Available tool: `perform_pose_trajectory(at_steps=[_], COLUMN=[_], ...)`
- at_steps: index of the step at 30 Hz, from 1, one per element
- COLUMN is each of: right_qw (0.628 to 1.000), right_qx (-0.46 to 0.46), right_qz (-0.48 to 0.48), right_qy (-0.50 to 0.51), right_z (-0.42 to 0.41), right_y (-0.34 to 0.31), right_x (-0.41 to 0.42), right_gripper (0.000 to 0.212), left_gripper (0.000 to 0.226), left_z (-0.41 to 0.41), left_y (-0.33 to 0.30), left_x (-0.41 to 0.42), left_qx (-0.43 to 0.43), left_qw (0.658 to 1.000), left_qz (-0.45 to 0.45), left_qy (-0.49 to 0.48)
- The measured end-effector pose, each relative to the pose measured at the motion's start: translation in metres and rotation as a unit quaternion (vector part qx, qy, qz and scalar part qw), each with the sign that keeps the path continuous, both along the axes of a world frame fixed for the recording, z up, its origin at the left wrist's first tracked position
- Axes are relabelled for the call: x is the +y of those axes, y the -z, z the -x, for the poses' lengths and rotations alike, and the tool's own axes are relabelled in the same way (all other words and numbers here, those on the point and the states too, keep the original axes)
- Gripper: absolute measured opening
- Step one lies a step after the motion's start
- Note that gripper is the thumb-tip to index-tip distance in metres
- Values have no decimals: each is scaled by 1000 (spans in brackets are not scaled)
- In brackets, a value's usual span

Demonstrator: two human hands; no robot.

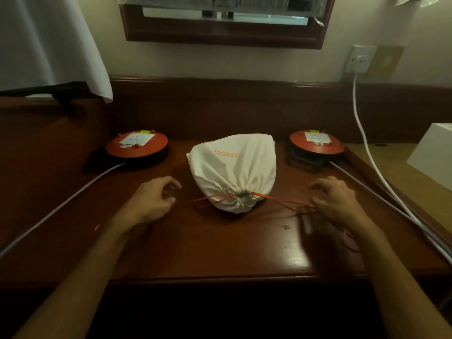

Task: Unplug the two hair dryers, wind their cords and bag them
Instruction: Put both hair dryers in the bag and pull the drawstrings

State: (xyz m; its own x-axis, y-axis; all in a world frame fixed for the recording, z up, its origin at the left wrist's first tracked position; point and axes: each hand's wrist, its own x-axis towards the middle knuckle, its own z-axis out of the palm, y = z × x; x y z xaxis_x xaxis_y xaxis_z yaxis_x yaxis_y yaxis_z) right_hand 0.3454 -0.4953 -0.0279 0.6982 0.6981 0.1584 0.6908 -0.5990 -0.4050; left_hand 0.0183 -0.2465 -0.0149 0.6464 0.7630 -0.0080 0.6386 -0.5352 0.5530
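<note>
A white drawstring bag [233, 167] with orange lettering lies bulging in the middle of the wooden desk [220, 245], its mouth cinched tight and facing me. Thin orange drawstrings [281, 203] run out of the mouth to both sides. My right hand [336, 200] rests on the desk to the bag's right, fingers curled over the right-hand strings. My left hand [152, 199] hovers left of the bag, fingers loosely bent and holding nothing; the left string ends short of it. The hair dryers are hidden from view.
Two round orange cable reels with white sockets sit at the back left [137, 145] and back right [316, 143], each trailing a grey cable [61, 209] off the desk. A white cord [362, 128] hangs from a wall socket [359, 59]. A white box [433, 152] stands right.
</note>
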Motion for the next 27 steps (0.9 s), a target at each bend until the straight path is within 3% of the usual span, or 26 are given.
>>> perform_pose_trajectory(at_steps=[4,8,11,18,27], right_qw=[988,981,972,977,970], right_qx=[71,78,79,-11,28], right_qz=[-52,-97,-146,-154,-187], right_qy=[-125,-152,-168,-147,-149], right_z=[59,81,79,61,57], right_y=[-6,3,-1,-14,-12], right_x=[50,65,62,61,79], right_gripper=[24,18,17,20,29], left_gripper=[36,17,17,18,30], left_z=[-35,-70,-73,-62,-34], left_y=[-2,20,22,7,-7], left_x=[-34,-49,-47,-29,2], left_qx=[-109,-132,-161,-161,-143], left_qw=[991,986,980,966,974], left_qz=[-40,-71,-77,-163,-168], left_qy=[60,71,93,115,50])
